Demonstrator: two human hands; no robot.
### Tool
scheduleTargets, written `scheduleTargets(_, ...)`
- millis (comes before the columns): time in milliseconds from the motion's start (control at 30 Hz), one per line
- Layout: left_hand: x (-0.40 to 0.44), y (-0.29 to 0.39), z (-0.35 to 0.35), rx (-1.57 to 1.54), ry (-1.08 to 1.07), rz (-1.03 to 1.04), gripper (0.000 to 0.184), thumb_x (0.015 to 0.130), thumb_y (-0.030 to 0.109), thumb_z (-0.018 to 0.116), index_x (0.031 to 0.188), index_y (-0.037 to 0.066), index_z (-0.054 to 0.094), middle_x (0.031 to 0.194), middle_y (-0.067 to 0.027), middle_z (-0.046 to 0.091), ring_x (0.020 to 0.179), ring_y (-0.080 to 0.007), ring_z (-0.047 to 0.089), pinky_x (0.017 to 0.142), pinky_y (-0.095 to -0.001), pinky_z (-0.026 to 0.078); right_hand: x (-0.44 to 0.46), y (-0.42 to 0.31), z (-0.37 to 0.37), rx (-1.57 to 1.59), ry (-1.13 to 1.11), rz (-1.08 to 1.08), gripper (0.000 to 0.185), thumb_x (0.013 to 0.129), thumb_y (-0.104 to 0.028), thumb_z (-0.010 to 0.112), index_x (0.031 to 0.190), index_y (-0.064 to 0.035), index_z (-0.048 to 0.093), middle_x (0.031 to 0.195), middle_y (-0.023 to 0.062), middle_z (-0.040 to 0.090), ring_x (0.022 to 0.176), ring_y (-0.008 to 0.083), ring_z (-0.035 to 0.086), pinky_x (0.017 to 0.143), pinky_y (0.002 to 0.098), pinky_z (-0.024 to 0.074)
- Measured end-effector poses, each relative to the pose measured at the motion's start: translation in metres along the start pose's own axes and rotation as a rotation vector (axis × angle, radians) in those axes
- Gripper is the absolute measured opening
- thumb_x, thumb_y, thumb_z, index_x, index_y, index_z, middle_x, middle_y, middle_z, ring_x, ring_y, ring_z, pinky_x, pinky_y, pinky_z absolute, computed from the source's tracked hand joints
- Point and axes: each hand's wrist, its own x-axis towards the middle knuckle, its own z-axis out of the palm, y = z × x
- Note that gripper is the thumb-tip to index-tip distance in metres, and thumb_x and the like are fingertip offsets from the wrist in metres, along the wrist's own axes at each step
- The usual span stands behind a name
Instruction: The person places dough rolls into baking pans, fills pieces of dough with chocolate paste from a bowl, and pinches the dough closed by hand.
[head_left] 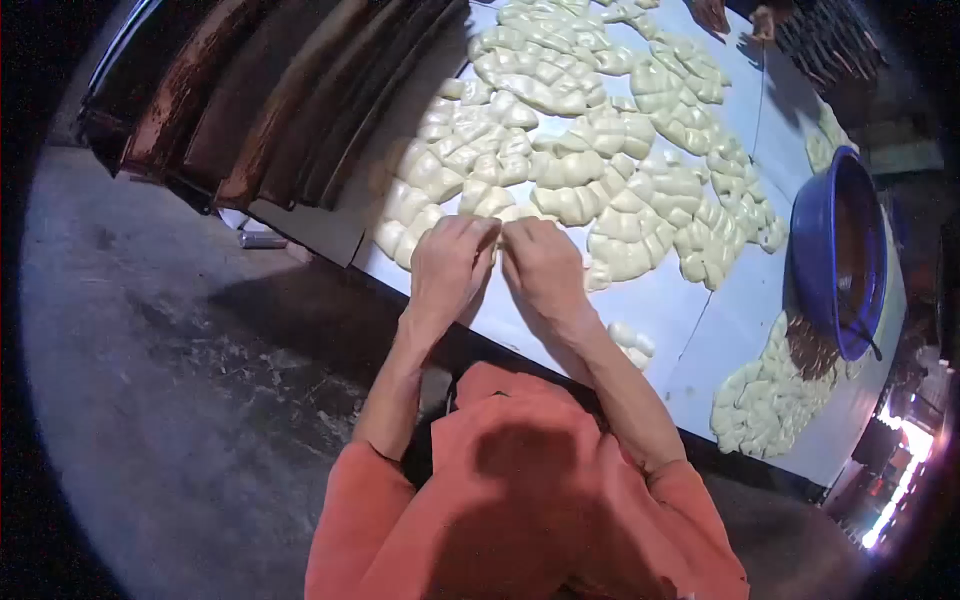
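Pale, shiny pieces of dough (630, 235) lie in joined clusters over the white tabletop (660, 315). At the near edge of these clusters, my left hand (452, 262) is closed, its fingers curled in a pinch on the dough. My right hand (543, 262) is right beside it, closed the same way, with the fingertips of both hands almost touching. Most of the dough between the fingers is hidden by my knuckles. A small separate lump of dough (632, 345) lies to the right of my right forearm.
Long, dark, curved trays (290, 100) are stacked at the left. A blue basin (818, 250) stands on the right side of the table, near a larger patch of dough (765, 400). Another person's hand (762, 22) shows at the far edge, beside a dark rack (830, 40).
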Motion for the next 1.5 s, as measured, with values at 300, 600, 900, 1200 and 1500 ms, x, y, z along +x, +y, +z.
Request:
scheduleTargets(300,-0.009,-0.012,-0.014,-0.112,-0.072,0.014,0.020,0.082,0.009,0.071,0.102,0.006,0.069,0.092,-0.0095,0.069,0.089,-0.0291,0.066,0.079,-0.0402,0.048,-0.012,0.010,-0.076,0.902,-0.065,0.893,0.014,0.085,-0.008,0.061,0.095,0.0014,0.065,0.080,0.0004,0.063,0.071,0.0076,0.055,0.062,0.0261,0.0449)
scheduleTargets(600,0.002,-0.009,-0.027,-0.060,-0.291,0.043,0.029,0.080,0.025,0.076,0.102,0.007,0.069,0.088,-0.0097,0.069,0.079,-0.0293,0.064,0.076,-0.0413,0.047,-0.008,0.013,-0.022,-0.070,0.035,0.085,0.028,0.079,-0.020,0.075,0.098,-0.0043,0.062,0.086,0.0147,0.061,0.079,0.0352,0.059,0.072,0.0468,0.0468)
scheduleTargets(900,-0.011,-0.017,-0.028,0.023,-0.333,0.048,0.023,0.077,0.027,0.079,0.086,0.009,0.069,0.087,-0.0086,0.063,0.090,-0.0297,0.061,0.082,-0.0428,0.044,-0.021,0.014,-0.060,0.594,0.098,0.801,0.018,0.088,-0.014,0.058,0.099,-0.0008,0.062,0.075,0.0077,0.058,0.070,0.0176,0.057,0.066,0.0336,0.0470)
scheduleTargets(1200,0.000,0.016,-0.016,0.068,-0.105,0.065,0.063,0.070,0.033,0.085,0.126,0.012,0.063,0.136,-0.0128,0.054,0.121,-0.0336,0.053,0.097,-0.0464,0.040,-0.014,0.023,-0.066,0.425,-0.049,0.606,0.024,0.084,-0.012,0.072,0.100,-0.0003,0.058,0.097,0.0132,0.062,0.073,0.0212,0.060,0.067,0.0352,0.0504)
scheduleTargets(1500,0.042,0.030,0.042,-0.222,-0.196,0.311,0.041,0.080,0.018,0.073,0.119,0.007,0.064,0.127,-0.0137,0.061,0.115,-0.0321,0.058,0.093,-0.0451,0.045,-0.008,-0.002,-0.076,0.359,-0.007,0.507,0.019,0.091,-0.006,0.062,0.110,-0.0017,0.061,0.113,0.0223,0.066,0.097,0.0404,0.066,0.083,0.0434,0.0515)
